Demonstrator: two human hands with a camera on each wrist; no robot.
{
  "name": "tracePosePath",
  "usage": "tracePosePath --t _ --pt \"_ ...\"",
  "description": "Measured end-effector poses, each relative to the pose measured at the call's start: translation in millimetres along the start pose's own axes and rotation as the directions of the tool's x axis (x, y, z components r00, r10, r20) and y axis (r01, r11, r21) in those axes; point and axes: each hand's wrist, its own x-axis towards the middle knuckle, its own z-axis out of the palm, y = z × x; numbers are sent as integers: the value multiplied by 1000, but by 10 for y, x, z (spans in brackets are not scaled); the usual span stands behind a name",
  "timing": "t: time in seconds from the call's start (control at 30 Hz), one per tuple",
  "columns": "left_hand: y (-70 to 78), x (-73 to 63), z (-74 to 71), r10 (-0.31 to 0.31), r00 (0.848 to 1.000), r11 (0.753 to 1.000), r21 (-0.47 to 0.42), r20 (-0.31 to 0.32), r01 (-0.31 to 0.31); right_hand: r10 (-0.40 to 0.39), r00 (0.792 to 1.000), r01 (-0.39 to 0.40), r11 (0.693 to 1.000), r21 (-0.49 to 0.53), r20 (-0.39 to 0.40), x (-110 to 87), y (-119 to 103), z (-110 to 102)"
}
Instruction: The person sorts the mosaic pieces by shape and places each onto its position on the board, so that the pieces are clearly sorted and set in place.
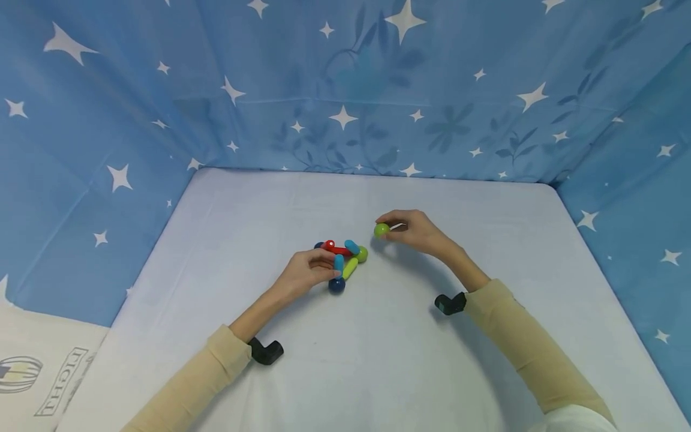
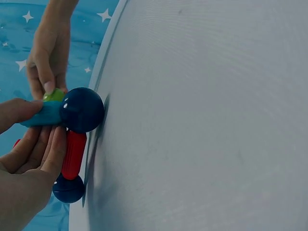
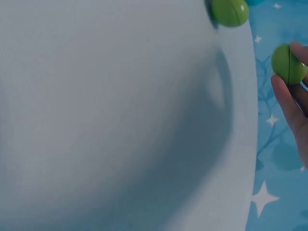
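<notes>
Between thumb and fingers, my left hand (image 1: 306,273) pinches a light blue rod (image 1: 338,264) that stands up from a dark blue ball (image 1: 337,285). This belongs to a small structure of rods and balls on the table. A yellow-green rod (image 1: 351,267) runs from the dark blue ball toward a green ball (image 1: 362,254). Red rods (image 1: 341,251), another light blue rod (image 1: 352,246) and a second dark blue ball (image 2: 68,188) lie on the far side. My right hand (image 1: 415,231) pinches a loose green ball (image 1: 381,230), held apart from the structure, to its right.
The white table (image 1: 378,360) reaches to a blue star-patterned curtain (image 1: 345,90) at the back and sides. A black wrist mount (image 1: 266,352) sticks out by the left forearm, and another black mount (image 1: 450,303) by the right one.
</notes>
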Motion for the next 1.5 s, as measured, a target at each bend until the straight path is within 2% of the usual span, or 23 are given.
tracePosePath --t 0.13,0.27,0.43,0.63,0.77,1.03,1.5 --pt "-1 0 12 11 1000 1000 4 1 -11 -27 1000 27 999 24 15 -2 -130 54" --pt "-12 18 27 18 1000 1000 -2 10 -18 -88 996 88 996 34 2 16 -234 124" --pt "-42 14 4 14 1000 1000 -8 -16 -14 -195 981 193 980 46 26 105 -381 245" --pt "-52 30 -5 29 1000 999 -22 9 -29 -263 963 262 965 16 59 151 -524 349" --pt "-62 31 -10 27 999 999 -21 19 -27 -263 959 262 965 18 103 175 -578 406" --pt "-88 26 5 42 999 999 15 -4 -42 -269 955 268 963 24 129 214 -621 491" --pt "-69 43 1 66 998 997 27 2 -66 -272 946 269 962 41 177 238 -575 463"
